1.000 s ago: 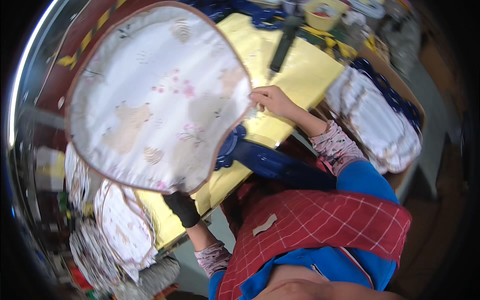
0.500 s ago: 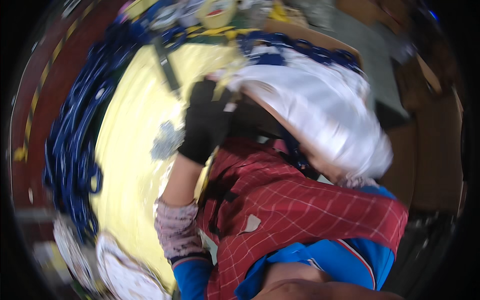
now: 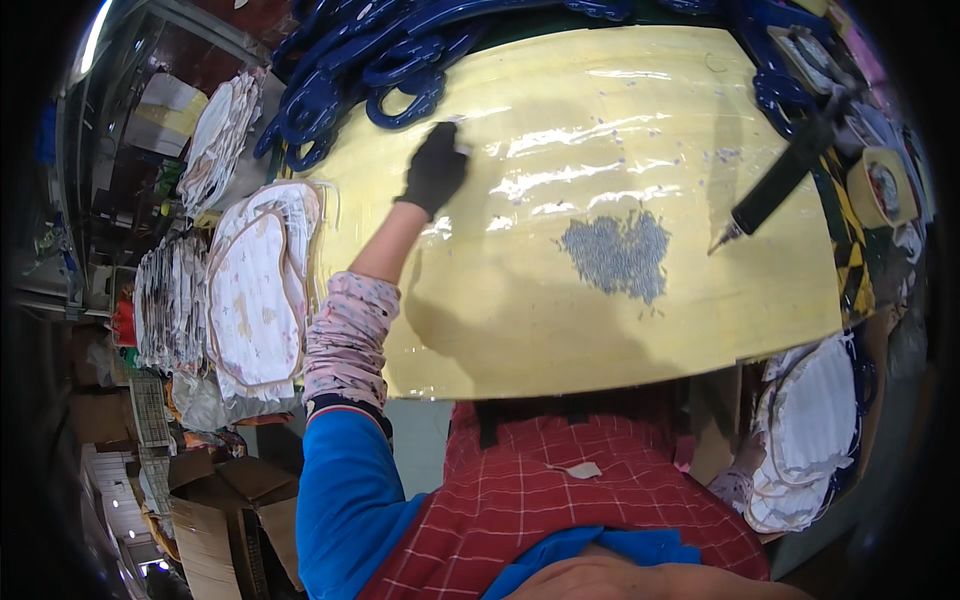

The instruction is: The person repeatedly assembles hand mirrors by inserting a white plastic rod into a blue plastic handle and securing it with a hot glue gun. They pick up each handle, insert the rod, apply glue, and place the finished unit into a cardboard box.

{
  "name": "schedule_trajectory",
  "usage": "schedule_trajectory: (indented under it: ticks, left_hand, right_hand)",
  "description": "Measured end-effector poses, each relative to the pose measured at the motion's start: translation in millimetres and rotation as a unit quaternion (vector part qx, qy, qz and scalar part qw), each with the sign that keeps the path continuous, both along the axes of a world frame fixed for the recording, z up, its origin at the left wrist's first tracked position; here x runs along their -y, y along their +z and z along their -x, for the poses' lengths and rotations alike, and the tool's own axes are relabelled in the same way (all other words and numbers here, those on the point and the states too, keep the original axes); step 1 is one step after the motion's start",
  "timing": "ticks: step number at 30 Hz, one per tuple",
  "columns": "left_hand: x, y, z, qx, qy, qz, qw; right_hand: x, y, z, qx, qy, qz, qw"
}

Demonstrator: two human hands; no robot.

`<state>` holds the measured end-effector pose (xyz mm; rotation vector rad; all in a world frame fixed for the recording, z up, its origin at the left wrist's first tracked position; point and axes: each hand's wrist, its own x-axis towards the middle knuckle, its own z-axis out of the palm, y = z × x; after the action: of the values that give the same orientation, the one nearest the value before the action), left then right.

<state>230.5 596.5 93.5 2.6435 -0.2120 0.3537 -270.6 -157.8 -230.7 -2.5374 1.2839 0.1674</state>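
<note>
My left hand [image 3: 437, 170], in a black glove, is over the yellow sheet-covered tabletop [image 3: 520, 330]. Its fingers look curled in; whatever they may hold is hidden. Just beyond it lie glossy dark blue plastic pieces with ring-shaped ends [image 3: 408, 98], apart from the glove. My right hand [image 3: 751, 456] is low at the right, beside a stack of white fabric pieces with brown edging [image 3: 808, 420]. Only a bit of this hand shows past the sleeve, and its fingers are hidden. A black pen-shaped tool with a thin tip [image 3: 780, 185] hangs above the table's right side.
A heap of small grey pieces [image 3: 618, 255] lies on the tabletop. Left of it are white printed fabric pieces with brown edging [image 3: 255, 300] and further stacks [image 3: 170, 300]. An open cardboard box [image 3: 215, 520] stands low at the left, a yellow container [image 3: 885, 188] at the far right.
My view has turned and sharpened. The large white piece beside my right arm is no longer in front of me; white pieces now show low at the right. My left arm now reaches away over the table.
</note>
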Motion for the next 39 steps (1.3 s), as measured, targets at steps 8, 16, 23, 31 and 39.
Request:
schedule_trajectory:
  ticks: [8, 16, 23, 31, 39]
  left_hand:
    - [-99, 12, -93, -0.109, 0.057, -0.289, 0.949]
    - [-63, 41, 121, 0.111, 0.102, 0.119, 0.981]
    - [-43, 53, 292, 0.051, 0.119, 0.525, 0.841]
    - [-10, 62, 381, -0.122, -0.007, 0.855, 0.504]
    - [-128, 26, 360, 0.051, 0.328, -0.232, 0.914]
  right_hand:
    - [-9, 49, -72, 0.35, -0.305, -0.376, 0.802]
    - [-182, 311, -249, 0.604, 0.146, -0.093, 0.778]
    - [-421, 391, -353, 0.495, 0.66, -0.011, 0.565]
    - [-499, 464, -356, 0.545, 0.745, 0.181, 0.34]
    - [-407, 488, -312, 0.252, 0.726, -0.079, 0.635]
